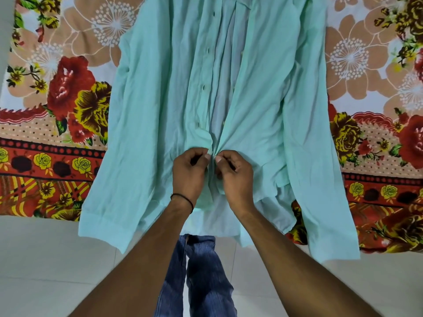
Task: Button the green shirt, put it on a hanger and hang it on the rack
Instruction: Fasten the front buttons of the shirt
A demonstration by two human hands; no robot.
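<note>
1. Presently, the green shirt [160,110] lies front-up on a floral bedsheet [57,99], its hem and cuffs hanging over the bed edge toward the tiled floor [45,259].
2. The left hand [190,172] and right hand [233,175] meet at the lower front opening, each pinching one fabric edge.
3. Upper front: open, several buttonholes visible.
4. Left wrist carries a dark thread band [183,199].

Both forearms were bare, with no sleeves showing. A thin black cord bracelet [183,199] circled the left wrist. Below, the legs wore blue denim jeans [201,275] with faded streaks.
</note>
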